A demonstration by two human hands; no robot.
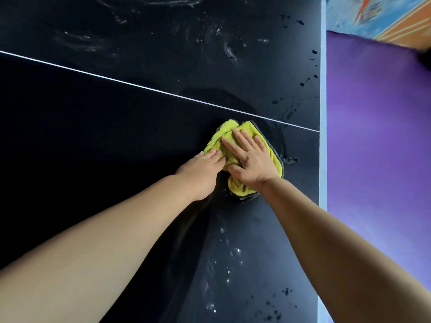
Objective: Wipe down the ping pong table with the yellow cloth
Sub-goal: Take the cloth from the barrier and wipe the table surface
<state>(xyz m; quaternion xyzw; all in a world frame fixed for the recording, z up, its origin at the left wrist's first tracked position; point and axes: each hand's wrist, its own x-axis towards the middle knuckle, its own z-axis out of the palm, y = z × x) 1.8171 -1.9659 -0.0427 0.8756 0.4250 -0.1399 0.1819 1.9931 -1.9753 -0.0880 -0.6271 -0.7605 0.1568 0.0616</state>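
Observation:
The dark ping pong table point(116, 127) fills most of the view, crossed by a thin white centre line point(140, 86). A crumpled yellow cloth point(227, 132) with a grey edge lies on the surface just below that line, near the table's right edge. My right hand point(250, 160) presses flat on top of the cloth, fingers spread. My left hand point(203, 170) rests on the cloth's left side, its fingers on the fabric. Wet smears and droplets mark the table around the cloth.
The table's pale blue right edge point(323, 113) runs top to bottom. Beyond it is a purple floor point(373, 148) and a colourful painted wall point(377, 17) at the top right. White streaks point(81, 41) show on the far half, water spots point(233, 252) on the near half.

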